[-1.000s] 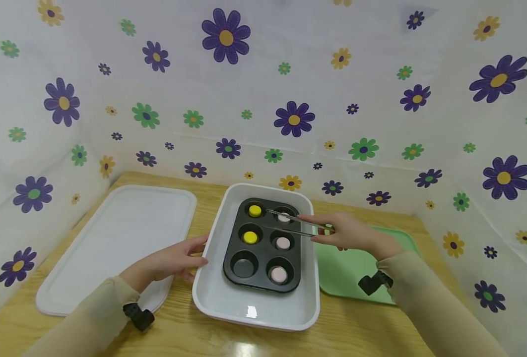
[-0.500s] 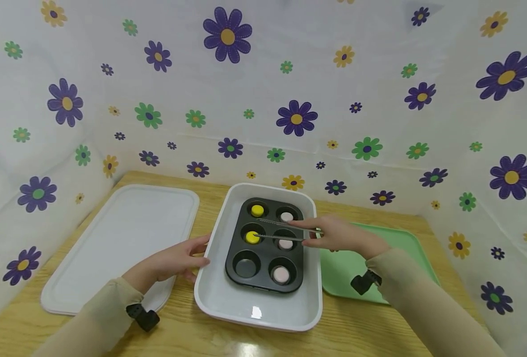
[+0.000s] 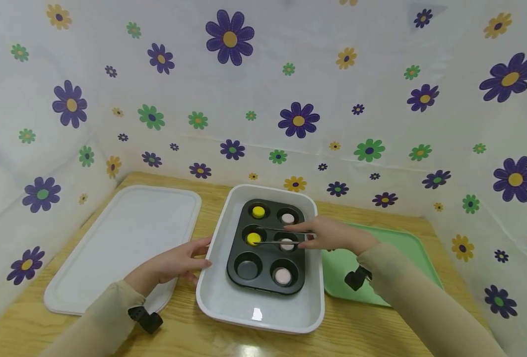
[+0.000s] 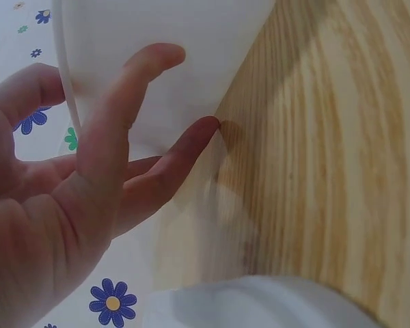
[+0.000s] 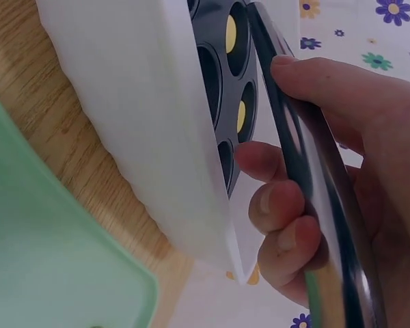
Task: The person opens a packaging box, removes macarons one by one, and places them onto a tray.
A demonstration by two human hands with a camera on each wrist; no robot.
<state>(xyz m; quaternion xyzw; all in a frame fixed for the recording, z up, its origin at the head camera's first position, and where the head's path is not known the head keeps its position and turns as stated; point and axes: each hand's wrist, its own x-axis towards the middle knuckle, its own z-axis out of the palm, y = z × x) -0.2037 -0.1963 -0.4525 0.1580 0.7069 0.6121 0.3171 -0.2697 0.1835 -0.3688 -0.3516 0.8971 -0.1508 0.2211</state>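
Fingers of the right hand point(image 3: 335, 234) grip parted tongs point(image 5: 312, 147); the left hand point(image 3: 178, 262), fingers relaxed, touches the white basin point(image 3: 228, 306). The tongs appear to bracket the yellow disc point(image 3: 253, 238) in the black pan's point(image 3: 266, 270) middle-left cup. Positioning seems in hand; even closing is probably called for. Since one second earlier, the tongs have neared this disc.

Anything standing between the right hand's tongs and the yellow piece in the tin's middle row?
Nothing visible: the tongs reach over the muffin tin right to that yellow piece; contact is unclear.
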